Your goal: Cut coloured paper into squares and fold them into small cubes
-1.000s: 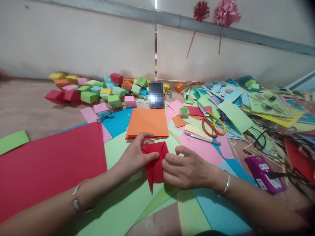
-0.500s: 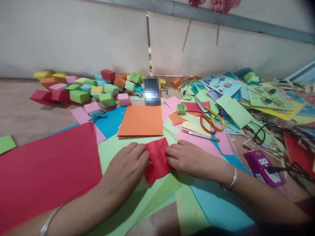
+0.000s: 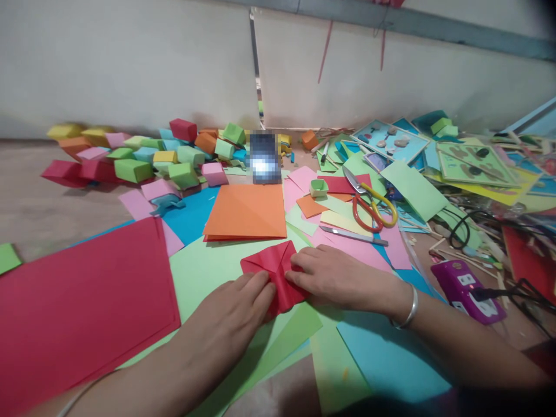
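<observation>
A small piece of folded red paper lies on light green sheets in front of me, with triangular flaps and creases on its upper face. At its lower left edge my left hand grips it, fingers bent together and pressing down. My right hand holds the paper's right side, its fingertips curled onto the fold. Both thumbs are largely hidden. Just beyond the paper sits a stack of orange sheets.
Large red sheets lie at left, and folded paper boxes pile up behind. Scissors and a cutter knife rest at right, near a purple power strip with cables. A wall stands behind.
My left hand has slid down to the paper's lower left edge, uncovering its upper left corner. My right hand remains at the right side. The camera view has shifted slightly.
</observation>
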The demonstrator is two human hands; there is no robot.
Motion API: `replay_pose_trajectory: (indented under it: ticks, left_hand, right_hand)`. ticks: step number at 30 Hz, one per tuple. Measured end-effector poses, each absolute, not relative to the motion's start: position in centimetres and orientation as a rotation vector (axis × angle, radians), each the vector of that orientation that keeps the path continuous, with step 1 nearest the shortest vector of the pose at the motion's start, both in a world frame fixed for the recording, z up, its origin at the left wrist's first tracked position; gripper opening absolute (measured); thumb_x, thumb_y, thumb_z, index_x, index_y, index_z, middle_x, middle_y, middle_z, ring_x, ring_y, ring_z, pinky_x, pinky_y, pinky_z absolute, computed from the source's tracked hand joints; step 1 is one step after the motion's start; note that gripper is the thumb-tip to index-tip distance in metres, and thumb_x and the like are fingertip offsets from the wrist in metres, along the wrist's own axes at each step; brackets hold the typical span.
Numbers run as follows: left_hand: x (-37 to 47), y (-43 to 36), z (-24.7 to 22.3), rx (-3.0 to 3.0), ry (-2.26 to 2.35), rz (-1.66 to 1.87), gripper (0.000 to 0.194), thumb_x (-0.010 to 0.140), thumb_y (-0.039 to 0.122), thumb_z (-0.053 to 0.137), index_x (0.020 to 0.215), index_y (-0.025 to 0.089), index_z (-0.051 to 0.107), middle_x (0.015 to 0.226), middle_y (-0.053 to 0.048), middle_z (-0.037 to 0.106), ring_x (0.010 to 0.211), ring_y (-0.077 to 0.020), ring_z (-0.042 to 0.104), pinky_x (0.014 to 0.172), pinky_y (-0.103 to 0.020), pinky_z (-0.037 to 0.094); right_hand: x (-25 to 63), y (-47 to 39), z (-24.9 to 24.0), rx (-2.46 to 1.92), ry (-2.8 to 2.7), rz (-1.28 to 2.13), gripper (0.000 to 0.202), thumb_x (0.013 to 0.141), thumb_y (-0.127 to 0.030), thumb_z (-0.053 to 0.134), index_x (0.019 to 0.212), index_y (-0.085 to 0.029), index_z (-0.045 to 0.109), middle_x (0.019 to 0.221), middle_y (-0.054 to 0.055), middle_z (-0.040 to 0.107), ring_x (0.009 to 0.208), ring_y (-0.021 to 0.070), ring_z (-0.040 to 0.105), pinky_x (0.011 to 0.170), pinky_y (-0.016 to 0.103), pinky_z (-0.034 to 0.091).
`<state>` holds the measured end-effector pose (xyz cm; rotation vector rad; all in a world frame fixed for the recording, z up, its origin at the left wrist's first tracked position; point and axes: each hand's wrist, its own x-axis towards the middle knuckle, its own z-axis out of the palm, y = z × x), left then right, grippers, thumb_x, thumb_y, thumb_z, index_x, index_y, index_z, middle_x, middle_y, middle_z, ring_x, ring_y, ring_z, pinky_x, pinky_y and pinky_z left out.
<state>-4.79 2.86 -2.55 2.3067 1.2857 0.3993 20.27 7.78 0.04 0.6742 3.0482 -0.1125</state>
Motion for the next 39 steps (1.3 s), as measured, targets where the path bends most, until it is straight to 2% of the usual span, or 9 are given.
replay_pose_trajectory:
  ticks: [4,7,11,18,21,27,30,34,39]
  left_hand:
    - [-2.8,3.1,-1.5,2.645,1.208,-0.231,0.022,0.087,0.026,0.058,0.106,0.017,0.065,0.103,-0.013,0.068,0.084,-0.0296,0.061,0.067,-0.042,0.05]
    - [-1.9,3.3,-1.1,2.777,1.155,-0.475,0.024,0.089,0.013,0.049,0.107,0.014,0.065,0.105,-0.014,0.066,0.082,-0.0286,0.059,0.063,-0.04,0.048]
    - [-1.8,3.1,-1.2,2.879,1.093,-0.454,0.041,0.085,-0.002,0.036,0.11,0.013,0.066,0.104,-0.013,0.066,0.083,-0.0267,0.058,0.066,-0.039,0.049]
    - [-2.8,3.5,-1.7,2.69,1.107,-0.121,0.038,0.081,0.0,0.038,0.099,0.016,0.067,0.092,-0.009,0.067,0.079,-0.0231,0.058,0.07,-0.036,0.051]
    - [-3.4,4.2,-1.6,2.513,1.193,0.074,0.036,0.082,0.004,0.038,0.097,0.021,0.066,0.089,-0.006,0.068,0.081,-0.0213,0.06,0.072,-0.033,0.05]
    - [-3.5,5.7,-1.1,2.359,1.487,-0.04,0.022,0.085,0.017,0.039,0.075,0.022,0.058,0.07,-0.005,0.063,0.062,-0.0213,0.057,0.054,-0.029,0.032]
    - [-3.3,6.2,-0.8,2.281,1.559,-0.098,0.021,0.089,0.025,0.04,0.074,0.022,0.054,0.069,-0.005,0.065,0.06,-0.0213,0.057,0.052,-0.029,0.027]
    - [-2.9,6.5,-0.2,2.216,1.601,-0.221,0.017,0.091,0.025,0.04,0.08,0.023,0.052,0.075,-0.005,0.069,0.064,-0.023,0.063,0.051,-0.027,0.024]
    - [-2.7,6.7,0.2,2.194,1.639,-0.208,0.014,0.09,0.026,0.043,0.078,0.023,0.049,0.075,-0.005,0.07,0.065,-0.0246,0.065,0.051,-0.028,0.024]
  right_hand:
    - [20.1,7.9,0.3,0.608,3.066,-0.068,0.011,0.099,-0.024,0.055,0.1,-0.016,0.063,0.099,0.004,0.063,0.092,0.0194,0.051,0.068,0.035,0.034]
    - [20.0,8.2,0.2,0.55,3.084,-0.059,0.014,0.099,-0.021,0.053,0.097,-0.016,0.066,0.098,0.004,0.063,0.091,0.0188,0.051,0.069,0.035,0.033]
    - [20.0,8.1,0.0,0.534,3.093,-0.077,0.016,0.097,-0.017,0.055,0.086,-0.015,0.066,0.091,0.003,0.063,0.084,0.0175,0.05,0.069,0.033,0.033]
    - [19.0,7.4,-1.6,0.56,3.245,-0.098,0.024,0.1,-0.019,0.049,0.085,-0.013,0.067,0.082,0.005,0.065,0.075,0.0178,0.052,0.063,0.032,0.033]
    - [18.8,7.2,-2.4,0.827,3.21,-0.385,0.02,0.098,-0.017,0.051,0.084,-0.015,0.066,0.079,0.004,0.067,0.071,0.0161,0.053,0.062,0.029,0.035]
    - [18.6,6.7,-2.8,1.492,2.993,-1.04,0.009,0.091,-0.014,0.059,0.084,-0.017,0.061,0.077,0.0,0.066,0.068,0.0119,0.054,0.065,0.023,0.037]
    - [18.2,6.5,-3.0,1.615,2.966,-0.93,0.011,0.091,-0.017,0.059,0.08,-0.016,0.06,0.074,0.001,0.064,0.067,0.0131,0.052,0.063,0.025,0.035]
    - [17.9,6.5,-3.1,1.646,2.902,-0.669,0.014,0.093,-0.024,0.058,0.082,-0.015,0.06,0.076,0.005,0.066,0.068,0.0154,0.054,0.062,0.027,0.033]
    - [17.6,6.6,-3.0,1.65,2.829,-0.582,0.015,0.095,-0.027,0.059,0.086,-0.015,0.06,0.081,0.007,0.07,0.072,0.0166,0.059,0.061,0.027,0.033]
